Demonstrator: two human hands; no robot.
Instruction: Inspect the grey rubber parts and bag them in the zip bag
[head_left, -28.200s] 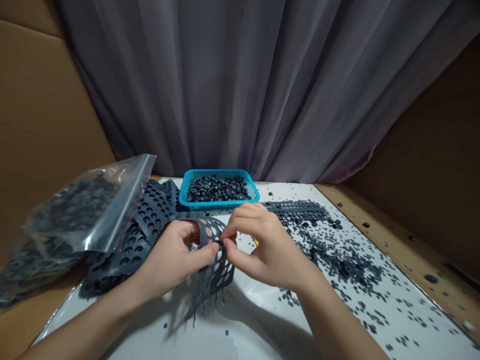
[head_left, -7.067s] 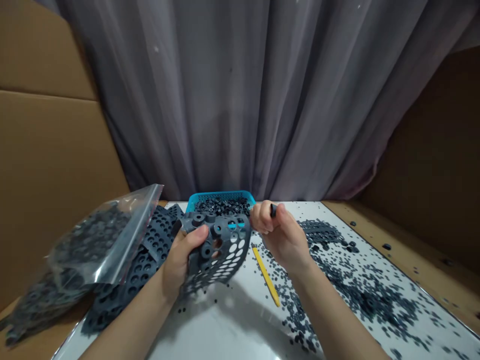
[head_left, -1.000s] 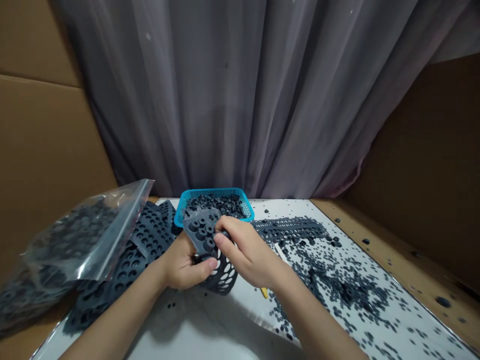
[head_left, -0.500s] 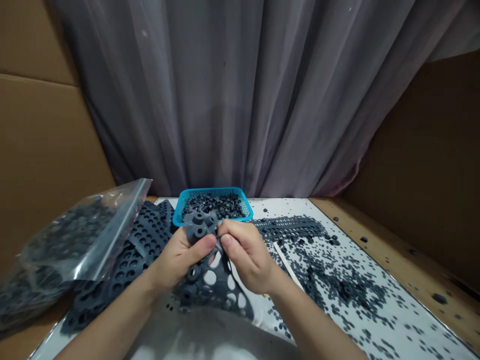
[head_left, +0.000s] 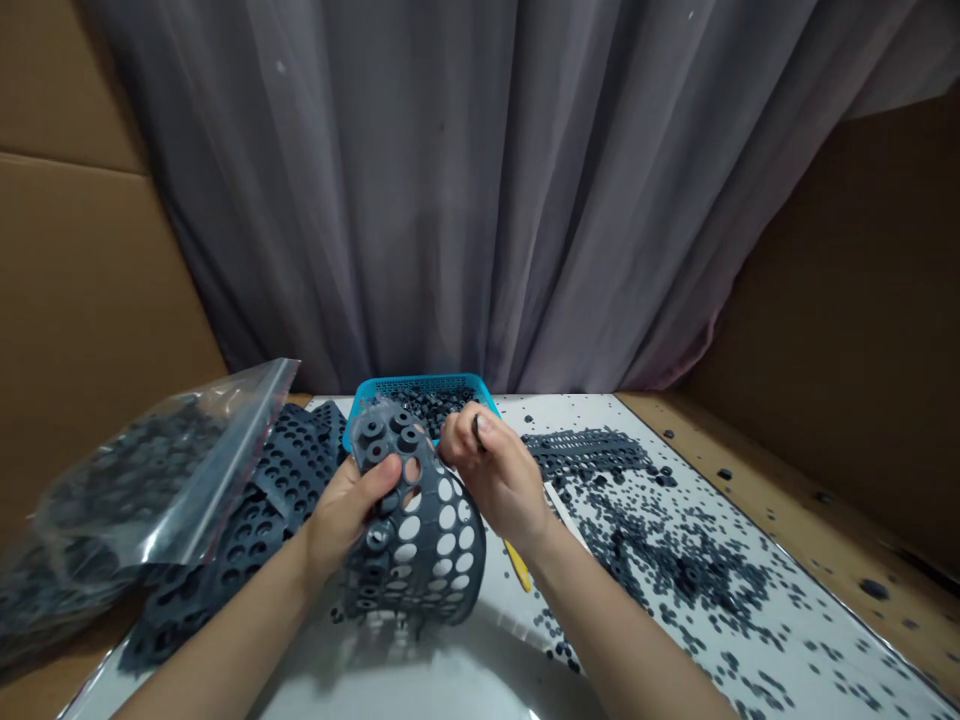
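Note:
My left hand (head_left: 337, 510) is closed on a dark grey rubber sheet (head_left: 429, 540), thumb on its front. The sheet curls over above the white table, its lower part bent round. Rows of open holes cover its right side, while raised ring-shaped pieces remain at its upper and left edge. Just right of the sheet, my right hand (head_left: 510, 485) pinches a small black rubber piece (head_left: 478, 432) between thumb and fingers. Behind both hands, a blue basket (head_left: 409, 381) holds many small black pieces.
At left, a clear zip bag (head_left: 172, 480) of dark parts lies beside stacked dimpled rubber sheets (head_left: 255, 530). A perforated strip (head_left: 585, 452) and scattered black bits (head_left: 690, 575) lie at right. A yellow tool (head_left: 517, 567) is partly hidden by my right forearm.
My right hand has come away from the sheet, up and to the right, with a small piece in its pinch. The sheet has sprung into a wider curl in my left hand.

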